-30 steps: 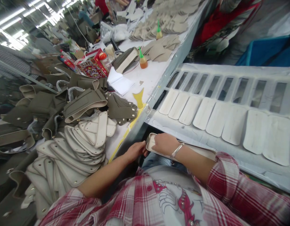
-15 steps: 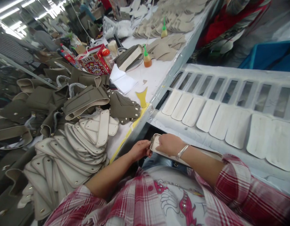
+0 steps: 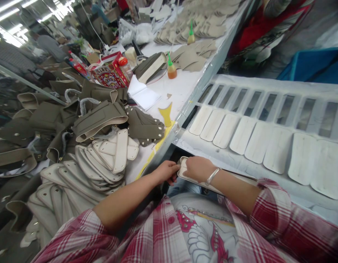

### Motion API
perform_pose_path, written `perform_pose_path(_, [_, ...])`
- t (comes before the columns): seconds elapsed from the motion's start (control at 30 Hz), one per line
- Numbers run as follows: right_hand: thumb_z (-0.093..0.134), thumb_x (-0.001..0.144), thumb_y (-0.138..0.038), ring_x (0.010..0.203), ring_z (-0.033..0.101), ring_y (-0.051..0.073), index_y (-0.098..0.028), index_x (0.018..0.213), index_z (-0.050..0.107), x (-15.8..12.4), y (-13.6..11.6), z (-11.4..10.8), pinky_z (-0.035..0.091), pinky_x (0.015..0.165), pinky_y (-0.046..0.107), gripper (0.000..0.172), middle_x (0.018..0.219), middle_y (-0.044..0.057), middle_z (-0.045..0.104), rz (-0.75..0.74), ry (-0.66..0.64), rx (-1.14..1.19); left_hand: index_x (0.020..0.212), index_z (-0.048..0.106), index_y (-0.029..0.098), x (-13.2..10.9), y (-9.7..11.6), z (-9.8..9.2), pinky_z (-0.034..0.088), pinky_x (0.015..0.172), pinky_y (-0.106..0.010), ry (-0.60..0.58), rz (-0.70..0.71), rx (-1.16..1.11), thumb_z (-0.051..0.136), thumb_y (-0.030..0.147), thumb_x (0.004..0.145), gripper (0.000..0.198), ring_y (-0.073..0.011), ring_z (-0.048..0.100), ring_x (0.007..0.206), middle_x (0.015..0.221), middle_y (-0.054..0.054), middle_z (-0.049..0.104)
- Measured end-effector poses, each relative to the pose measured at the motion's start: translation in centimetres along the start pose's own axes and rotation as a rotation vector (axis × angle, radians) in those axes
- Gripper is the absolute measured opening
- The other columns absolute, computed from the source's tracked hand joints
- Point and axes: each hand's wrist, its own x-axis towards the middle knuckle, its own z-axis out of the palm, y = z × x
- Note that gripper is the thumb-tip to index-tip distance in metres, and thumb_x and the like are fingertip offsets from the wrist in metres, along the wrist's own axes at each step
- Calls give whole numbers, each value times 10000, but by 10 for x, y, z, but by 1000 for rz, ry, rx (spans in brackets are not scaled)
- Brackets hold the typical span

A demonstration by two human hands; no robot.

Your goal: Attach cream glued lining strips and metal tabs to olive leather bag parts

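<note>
A long cream leather piece [image 3: 183, 167] with a rounded end lies over my lap, below the table edge. My left hand [image 3: 166, 171] pinches its rounded end, fingers curled around the rim. My right hand [image 3: 198, 168], with a silver bracelet on the wrist, is closed on the piece from above. To my left lies a fanned heap of similar cream pieces with metal studs [image 3: 83, 171]. A row of white oval pieces [image 3: 241, 135] lies on the rack to my right.
Olive leather bag parts [image 3: 100, 115] pile up on the white table [image 3: 180, 86]. Two glue bottles [image 3: 171, 69], a red printed box [image 3: 108, 75], white paper [image 3: 143, 95] and beige cut pieces [image 3: 191, 54] lie farther back. A blue bin [image 3: 308, 64] stands at the right.
My left hand has slid a little to the right along the cream piece's end. My right hand has stayed on the piece. The view has shifted slightly.
</note>
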Motion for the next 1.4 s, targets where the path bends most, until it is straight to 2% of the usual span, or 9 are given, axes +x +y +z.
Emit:
perform_pose_path(0.33, [507, 809, -313, 923, 620, 247, -124, 903, 615, -27, -9, 12, 462, 772, 323, 238, 926, 151, 671, 54, 116, 122, 625, 435, 184, 3, 22, -15, 400, 338, -224, -62, 50, 403, 613, 620, 639, 471, -109, 453, 374, 455, 52, 440])
perform_pose_path(0.43, [449, 857, -347, 865, 636, 159, -143, 922, 558, -61, 28, 12, 485, 740, 253, 240, 930, 92, 671, 19, 130, 587, 709, 431, 195, 1, 16, -12, 395, 360, -194, -66, 93, 344, 637, 564, 643, 428, -97, 447, 429, 518, 62, 452])
perform_pose_path(0.53, [446, 859, -374, 922, 611, 129, -156, 951, 488, -118, 86, 12, 488, 796, 256, 241, 1073, 99, 611, 23, 418, 1176, 840, 476, 209, 0, 10, -7, 388, 396, -168, -46, 145, 263, 645, 505, 665, 383, -94, 467, 504, 630, 48, 503])
perform_pose_path(0.6, [483, 837, -370, 812, 613, 110, -160, 899, 482, -156, 119, 22, 495, 776, 262, 219, 974, 74, 617, 205, 605, 1228, 997, 508, 239, 2, 7, -6, 375, 413, -159, -48, 170, 222, 643, 480, 688, 414, -99, 494, 564, 764, 21, 561])
perform_pose_path(0.7, [548, 789, -337, 592, 559, 84, -162, 804, 498, -184, 142, 52, 490, 631, 227, 182, 715, -4, 581, 492, 519, 1175, 1163, 511, 261, 4, 4, -6, 388, 444, -171, -49, 151, 190, 656, 472, 692, 537, -140, 560, 694, 960, -28, 614])
perform_pose_path(0.9, [481, 791, -507, 476, 503, 88, -163, 681, 523, -160, 138, 101, 447, 529, 226, 364, 534, -34, 501, 495, 264, 1296, 1203, 538, 203, 9, -4, -1, 450, 882, -272, -104, 217, -7, 708, 430, 669, 605, -220, 554, 1061, 1156, -45, 614])
perform_pose_path(1.13, [719, 576, -497, 482, 501, 97, -178, 623, 419, -148, 167, 104, 439, 501, 233, 440, 532, -46, 478, 346, 111, 1281, 1288, 465, 172, 20, -11, -11, 384, 989, -389, -207, 225, -43, 684, 412, 698, 674, -286, 479, 1178, 1263, -97, 541])
perform_pose_path(1.27, [689, 624, -494, 583, 554, 126, -167, 698, 467, -143, 186, 93, 465, 579, 265, 402, 624, -8, 552, 242, -7, 1166, 1299, 453, 183, 21, 19, -18, 294, 1060, -370, -345, 305, 256, 646, 343, 734, 618, -244, 408, 1248, 1332, -76, 481])
perform_pose_path(1.4, [606, 726, -455, 879, 587, 177, -152, 955, 541, -133, 189, 73, 460, 809, 318, 385, 943, 66, 624, 81, 209, 1047, 1320, 428, 211, 28, 70, 15, 282, 1063, -348, -528, 486, 702, 600, 274, 757, 592, -222, 401, 1256, 1360, -54, 452])
